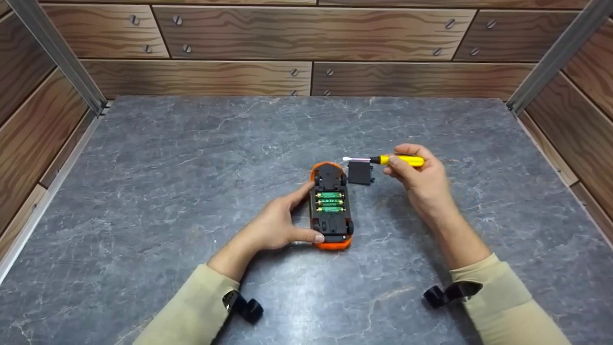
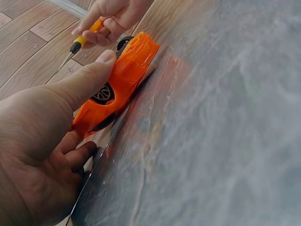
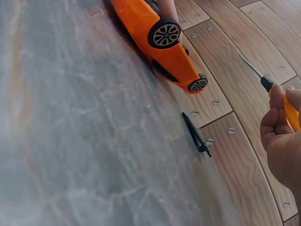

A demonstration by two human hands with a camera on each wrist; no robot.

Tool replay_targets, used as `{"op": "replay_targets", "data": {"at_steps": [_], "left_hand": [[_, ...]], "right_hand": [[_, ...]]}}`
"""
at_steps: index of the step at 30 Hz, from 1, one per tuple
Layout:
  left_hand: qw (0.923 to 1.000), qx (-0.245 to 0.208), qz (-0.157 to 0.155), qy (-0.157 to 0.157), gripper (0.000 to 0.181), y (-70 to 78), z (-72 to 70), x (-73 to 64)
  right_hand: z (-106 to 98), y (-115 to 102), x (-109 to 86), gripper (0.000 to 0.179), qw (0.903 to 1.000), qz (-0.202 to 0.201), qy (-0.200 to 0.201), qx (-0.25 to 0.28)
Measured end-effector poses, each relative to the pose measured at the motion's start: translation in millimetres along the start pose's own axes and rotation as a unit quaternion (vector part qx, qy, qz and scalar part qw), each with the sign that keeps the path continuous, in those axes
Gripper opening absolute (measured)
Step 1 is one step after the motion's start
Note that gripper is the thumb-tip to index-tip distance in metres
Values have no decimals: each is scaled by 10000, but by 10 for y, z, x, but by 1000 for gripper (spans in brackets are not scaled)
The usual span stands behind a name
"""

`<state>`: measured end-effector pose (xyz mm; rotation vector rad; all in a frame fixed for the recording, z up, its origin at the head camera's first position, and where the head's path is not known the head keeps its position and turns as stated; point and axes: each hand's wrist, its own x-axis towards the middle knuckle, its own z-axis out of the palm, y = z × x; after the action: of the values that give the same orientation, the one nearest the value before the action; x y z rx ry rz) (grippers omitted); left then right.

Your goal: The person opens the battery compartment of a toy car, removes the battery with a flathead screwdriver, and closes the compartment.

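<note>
An orange toy car (image 1: 333, 221) lies upside down on the table, its black underside facing up. Three green batteries (image 1: 330, 202) sit side by side in its open compartment. My left hand (image 1: 273, 223) grips the car from the left, with the thumb at the near end and a finger along the far side. Beyond the car, my right hand (image 1: 425, 179) pinches a yellow-handled screwdriver (image 1: 407, 160), its flat metal tip pointing left. Below the shaft in the head view lies a black battery cover (image 1: 359, 173); the right wrist view catches this cover (image 3: 195, 134) edge-on.
The grey marbled table (image 1: 191, 143) reflects light near its front. Wood-patterned panels (image 1: 306, 33) close off the back and both sides, with metal posts (image 1: 67, 57) at the rear corners. Each wrist carries a black strapped camera (image 1: 251, 310).
</note>
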<state>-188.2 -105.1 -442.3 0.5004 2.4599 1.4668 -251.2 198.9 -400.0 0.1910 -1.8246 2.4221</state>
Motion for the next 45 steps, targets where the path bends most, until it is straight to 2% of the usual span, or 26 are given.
{"op": "replay_targets", "data": {"at_steps": [6,10,13,16,22,25,30,38,45], "left_hand": [[10000,-12,55,-44,121,4,17,11],[9999,-71,30,-67,120,14,14,14],[10000,-56,18,-44,121,12,6,8],[10000,-59,-19,-35,121,6,0,-3],[10000,-76,-49,-32,122,0,2,-16],[10000,-43,-1,-19,122,3,0,-11],[10000,-13,11,-21,122,8,4,-6],[10000,1,81,-18,121,-10,5,-6],[10000,11,66,-32,122,7,4,-2]], "right_hand": [[-28,45,-30,24,9984,-89,-191,526],[4,74,-38,18,9970,-384,-272,622],[46,103,-41,11,9962,-742,-339,289],[76,130,-49,12,9929,-1058,-477,-248],[90,147,-68,17,9843,-1204,-871,-950],[83,142,-74,19,9829,-1126,-1023,-1035],[64,145,-87,24,9827,-1054,-1233,-889],[100,139,-112,14,9745,-1454,-1354,-1043],[112,123,-134,19,9645,-1681,-1527,-1351]]}}
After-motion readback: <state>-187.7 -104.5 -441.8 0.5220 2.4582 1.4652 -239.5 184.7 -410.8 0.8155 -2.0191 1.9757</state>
